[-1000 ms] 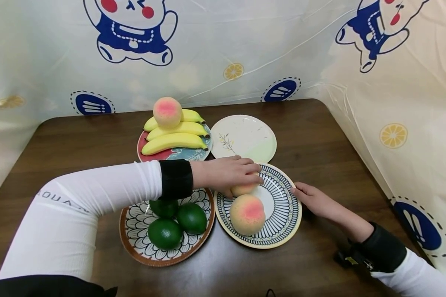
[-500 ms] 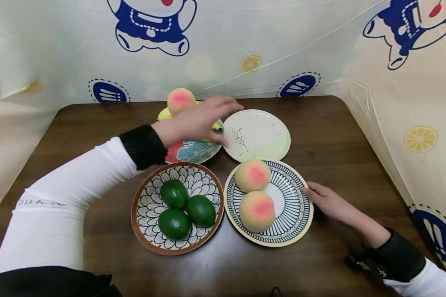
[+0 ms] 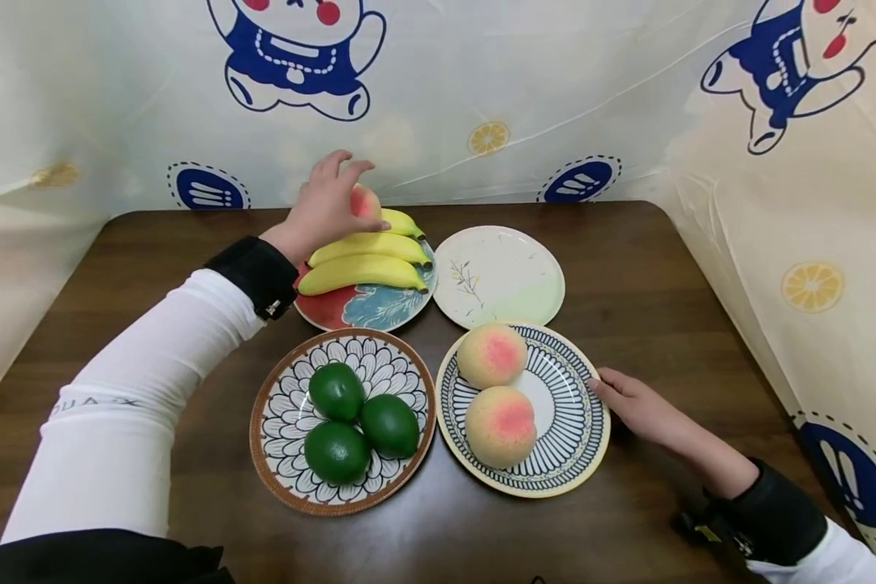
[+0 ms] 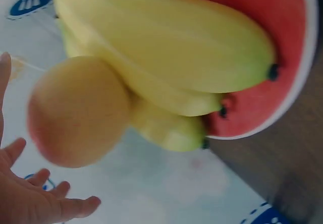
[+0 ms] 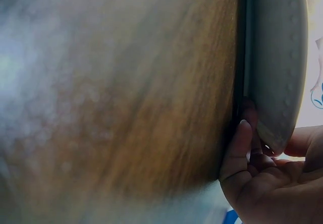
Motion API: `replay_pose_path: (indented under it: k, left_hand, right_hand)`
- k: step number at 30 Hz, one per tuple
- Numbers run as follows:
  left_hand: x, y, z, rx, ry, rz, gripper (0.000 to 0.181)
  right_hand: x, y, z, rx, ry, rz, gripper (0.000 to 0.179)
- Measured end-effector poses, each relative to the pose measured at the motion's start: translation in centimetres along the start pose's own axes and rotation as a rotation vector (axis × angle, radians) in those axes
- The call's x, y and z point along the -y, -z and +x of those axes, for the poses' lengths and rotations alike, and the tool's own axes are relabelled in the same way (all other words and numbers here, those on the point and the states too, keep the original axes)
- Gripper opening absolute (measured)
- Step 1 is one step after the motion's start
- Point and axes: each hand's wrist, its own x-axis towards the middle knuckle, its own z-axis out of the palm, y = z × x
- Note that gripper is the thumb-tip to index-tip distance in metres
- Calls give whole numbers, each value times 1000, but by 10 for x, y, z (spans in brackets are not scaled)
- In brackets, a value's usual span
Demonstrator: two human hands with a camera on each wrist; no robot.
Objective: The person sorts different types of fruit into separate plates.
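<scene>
My left hand (image 3: 323, 203) is beside a peach (image 3: 366, 203) that sits on the bananas (image 3: 361, 274), fingers spread and partly hiding it. In the left wrist view the fingers stand apart from the peach (image 4: 78, 112). The bananas lie on a red and blue plate (image 3: 387, 307). My right hand (image 3: 642, 405) pinches the rim of a blue-patterned plate (image 3: 569, 422), thumb on top and fingers beneath, as the right wrist view shows. Two peaches, one far (image 3: 492, 354) and one near (image 3: 500, 427), rest on that plate.
A brown-rimmed plate (image 3: 277, 454) holds several dark green fruits, perhaps avocados or limes (image 3: 337, 453). Behind the blue-patterned plate stands a pale plate with a sprig design (image 3: 511, 276). A printed cloth (image 3: 423, 73) hangs along the table's far edge.
My left hand has left the far peach on the blue-patterned plate and moved back and left to the peach on the bananas. My right hand keeps its hold on the rim.
</scene>
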Motion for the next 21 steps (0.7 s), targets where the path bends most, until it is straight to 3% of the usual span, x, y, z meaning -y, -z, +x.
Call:
replay_pose_path:
  k: [9, 21]
  left_hand:
    - [18, -19, -1, 17, 98, -67, 95]
    - [6, -20, 3, 19, 136, -89, 87]
  right_hand:
    - [1, -3, -5, 8, -1, 28, 33]
    - [7, -3, -8, -3, 4, 43, 33]
